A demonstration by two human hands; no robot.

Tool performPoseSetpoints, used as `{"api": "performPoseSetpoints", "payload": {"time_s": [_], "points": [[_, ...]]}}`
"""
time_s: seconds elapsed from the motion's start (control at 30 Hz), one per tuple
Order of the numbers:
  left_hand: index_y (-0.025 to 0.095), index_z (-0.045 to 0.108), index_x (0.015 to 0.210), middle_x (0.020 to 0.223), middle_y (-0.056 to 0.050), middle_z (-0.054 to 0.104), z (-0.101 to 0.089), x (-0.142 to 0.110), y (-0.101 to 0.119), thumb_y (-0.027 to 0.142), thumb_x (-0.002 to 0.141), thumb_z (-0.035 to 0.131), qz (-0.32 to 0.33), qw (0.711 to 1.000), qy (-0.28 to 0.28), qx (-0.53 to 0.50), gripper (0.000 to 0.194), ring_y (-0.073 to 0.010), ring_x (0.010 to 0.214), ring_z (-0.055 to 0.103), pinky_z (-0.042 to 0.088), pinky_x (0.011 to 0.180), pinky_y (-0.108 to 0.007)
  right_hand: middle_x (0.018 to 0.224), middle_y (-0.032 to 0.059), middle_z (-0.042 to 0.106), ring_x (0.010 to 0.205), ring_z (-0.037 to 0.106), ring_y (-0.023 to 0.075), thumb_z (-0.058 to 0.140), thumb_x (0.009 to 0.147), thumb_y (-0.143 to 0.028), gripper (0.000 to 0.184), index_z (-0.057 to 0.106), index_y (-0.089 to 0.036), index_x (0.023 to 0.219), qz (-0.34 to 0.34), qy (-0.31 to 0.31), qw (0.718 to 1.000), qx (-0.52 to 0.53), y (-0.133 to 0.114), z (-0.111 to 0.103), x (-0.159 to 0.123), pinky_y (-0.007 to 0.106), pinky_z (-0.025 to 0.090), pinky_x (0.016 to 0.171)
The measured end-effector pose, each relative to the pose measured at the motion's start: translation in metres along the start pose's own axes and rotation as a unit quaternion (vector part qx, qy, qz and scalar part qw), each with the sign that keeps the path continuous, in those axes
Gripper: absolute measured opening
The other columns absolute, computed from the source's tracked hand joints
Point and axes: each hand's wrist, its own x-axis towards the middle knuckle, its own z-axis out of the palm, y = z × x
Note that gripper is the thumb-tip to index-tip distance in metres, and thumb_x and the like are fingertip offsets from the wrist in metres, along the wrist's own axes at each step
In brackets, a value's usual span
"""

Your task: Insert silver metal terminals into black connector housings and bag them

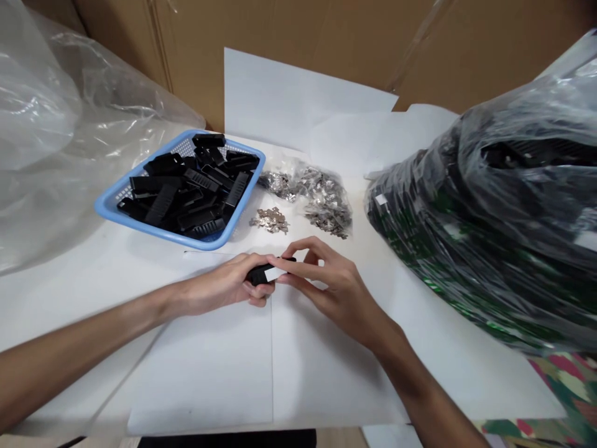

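A small black plastic casing (pixel 258 275) with a white label on its face is held between both hands over the white table. My left hand (pixel 240 278) wraps round its left end. The fingertips of my right hand (pixel 329 272) pinch its right end, partly covering it. Just beyond the hands lies a loose pile of small silvery metal pieces (pixel 270 220). Up and to the left, a blue plastic basket (pixel 140 225) holds several black casings (pixel 200 180) like the one in my hands.
Clear plastic bags of metal pieces (pixel 321 193) lie behind the loose pile. A large plastic bag packed with dark and green items (pixel 448 230) bulges over the right side. Plastic sheeting (pixel 107 118) spreads at the left. White paper (pixel 209 373) covers the table front; cardboard (pixel 298 31) stands behind.
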Motion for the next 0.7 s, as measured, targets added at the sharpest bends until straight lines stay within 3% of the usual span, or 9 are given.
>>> {"api": "performPoseSetpoints", "payload": {"time_s": [0.2, 0.3, 0.37, 0.47, 0.6, 0.7], "points": [[0.018, 0.061, 0.085, 0.066, 0.004, 0.028, -0.001, 0.0, 0.0, 0.036, 0.104, 0.047, 0.003, 1.0, -0.019, 0.007, 0.03, -0.0141, 0.063, 0.021, 0.027, 0.059, -0.027, 0.11, 0.0039, 0.066, 0.078, 0.058, 0.0137, 0.073, 0.096, -0.024, 0.026, 0.079, -0.036, 0.118, 0.11, 0.015, 0.99, 0.091, -0.009, 0.003, 0.001, 0.028, 0.049, 0.064], [0.018, 0.063, 0.087, 0.066, 0.004, 0.031, -0.003, -0.001, -0.001, 0.038, 0.102, 0.05, 0.003, 1.0, -0.012, 0.008, 0.028, -0.0142, 0.063, 0.024, 0.028, 0.061, -0.028, 0.112, 0.0038, 0.066, 0.079, 0.061, 0.0135, 0.075, 0.094, -0.029, 0.026, 0.079, -0.035, 0.118, 0.12, 0.003, 0.982, 0.148, -0.005, 0.0, 0.004, 0.028, 0.052, 0.065], [0.016, 0.068, 0.093, 0.068, 0.003, 0.037, -0.003, -0.002, 0.0, 0.041, 0.103, 0.048, 0.006, 1.0, -0.014, 0.026, 0.034, -0.0147, 0.064, 0.029, 0.031, 0.063, -0.03, 0.111, 0.005, 0.067, 0.081, 0.062, 0.0141, 0.07, 0.097, -0.036, 0.025, 0.078, -0.032, 0.12, 0.133, 0.033, 0.979, 0.151, 0.004, 0.0, 0.007, 0.029, 0.055, 0.07], [0.012, 0.074, 0.106, 0.071, 0.001, 0.044, -0.001, -0.004, 0.003, 0.042, 0.106, 0.041, 0.005, 0.998, -0.022, 0.051, 0.045, -0.0157, 0.066, 0.037, 0.037, 0.069, -0.033, 0.113, 0.0084, 0.066, 0.09, 0.065, 0.0178, 0.056, 0.104, -0.036, 0.029, 0.077, -0.026, 0.122, 0.167, 0.107, 0.977, 0.074, 0.026, 0.008, 0.012, 0.03, 0.057, 0.072], [0.011, 0.074, 0.103, 0.069, 0.0, 0.048, 0.001, -0.005, 0.005, 0.039, 0.106, 0.039, 0.005, 0.999, -0.01, 0.031, 0.045, -0.0171, 0.068, 0.043, 0.041, 0.073, -0.033, 0.128, 0.0114, 0.062, 0.107, 0.063, 0.0256, 0.048, 0.106, -0.03, 0.036, 0.069, -0.027, 0.135, 0.143, 0.047, 0.986, -0.066, 0.047, 0.024, 0.015, 0.043, 0.058, 0.089], [0.011, 0.073, 0.101, 0.068, -0.001, 0.05, 0.002, -0.005, 0.004, 0.037, 0.106, 0.039, 0.005, 1.0, -0.004, 0.014, 0.043, -0.0172, 0.07, 0.044, 0.042, 0.072, -0.032, 0.128, 0.0127, 0.065, 0.116, 0.058, 0.0314, 0.047, 0.106, -0.028, 0.035, 0.071, -0.026, 0.131, 0.112, 0.023, 0.983, -0.147, 0.048, 0.032, 0.013, 0.051, 0.054, 0.099]]}}
